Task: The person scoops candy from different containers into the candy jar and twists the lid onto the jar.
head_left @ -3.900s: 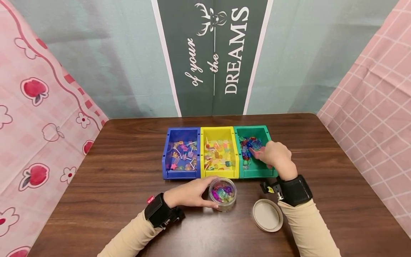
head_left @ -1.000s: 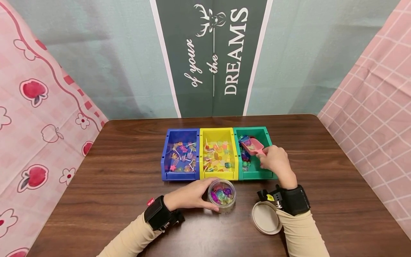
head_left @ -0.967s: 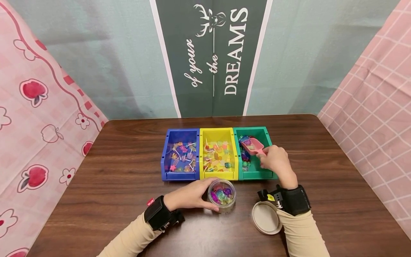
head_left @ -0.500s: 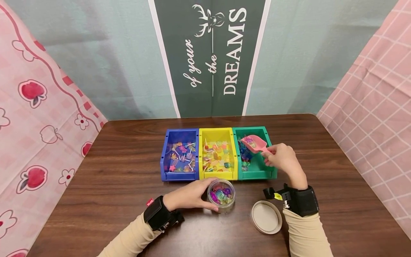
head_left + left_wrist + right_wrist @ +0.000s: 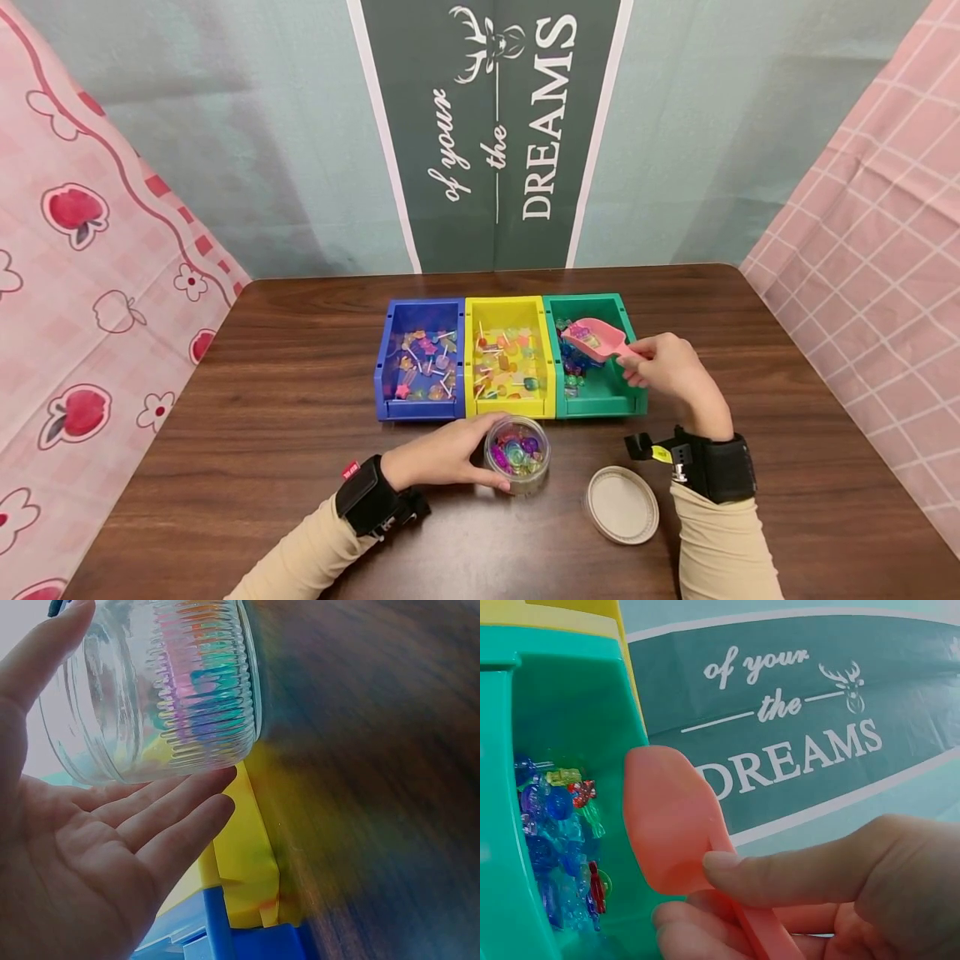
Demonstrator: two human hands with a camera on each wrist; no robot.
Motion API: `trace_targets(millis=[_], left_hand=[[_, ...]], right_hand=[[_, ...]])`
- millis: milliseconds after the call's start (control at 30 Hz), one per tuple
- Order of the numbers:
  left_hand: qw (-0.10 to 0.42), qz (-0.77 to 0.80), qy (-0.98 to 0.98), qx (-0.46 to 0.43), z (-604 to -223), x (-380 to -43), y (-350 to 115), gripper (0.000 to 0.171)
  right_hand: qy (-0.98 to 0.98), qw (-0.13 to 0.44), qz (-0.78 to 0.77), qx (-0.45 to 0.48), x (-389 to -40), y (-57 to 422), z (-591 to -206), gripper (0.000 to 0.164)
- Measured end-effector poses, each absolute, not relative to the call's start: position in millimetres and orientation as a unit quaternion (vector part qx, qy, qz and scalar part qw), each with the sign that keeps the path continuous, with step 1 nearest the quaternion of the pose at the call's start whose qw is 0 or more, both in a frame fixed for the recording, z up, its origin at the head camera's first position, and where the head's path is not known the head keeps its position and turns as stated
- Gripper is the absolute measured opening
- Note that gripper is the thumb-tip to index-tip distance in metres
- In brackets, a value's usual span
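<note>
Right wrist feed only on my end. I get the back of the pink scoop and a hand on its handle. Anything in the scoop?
Observer: Yes. The head view shows a few small translucent pieces lying in the scoop.
Operator: Copy. What's the other hand on?
Observer: The left hand is holding a clear jar.
Operator: Jar full?
Observer: Not to the brim. The left wrist view shows colourful pieces in its lower, ribbed part, with clear space above them.
</note>
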State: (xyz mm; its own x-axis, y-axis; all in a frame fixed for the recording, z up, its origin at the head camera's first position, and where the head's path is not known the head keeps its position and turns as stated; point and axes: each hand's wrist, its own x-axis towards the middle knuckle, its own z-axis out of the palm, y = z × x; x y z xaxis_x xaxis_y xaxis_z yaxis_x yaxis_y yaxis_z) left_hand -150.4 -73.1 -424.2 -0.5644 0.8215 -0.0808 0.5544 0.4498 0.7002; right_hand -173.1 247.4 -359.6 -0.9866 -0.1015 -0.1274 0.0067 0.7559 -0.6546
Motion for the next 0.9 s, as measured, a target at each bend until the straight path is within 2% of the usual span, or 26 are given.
trace_targets(millis=[333,600,900], left_hand=[[0.214,0.314,0.828,0.412,-425,-150,-75,0.084],[0.209,0.316,0.828,0.414,-425,-150,-73,0.083],[0.205,0.322,0.825,0.416,-425,-150,-73,0.081]], right_hand=[[0.924,0.102,-0.364,-0.061,-167,260,-355,0.026],[0.92,0.09,-0.363,-0.116,-160,266,-349,0.025],[0.903,0.124,-0.377,-0.164,-153,268,-340,0.023]])
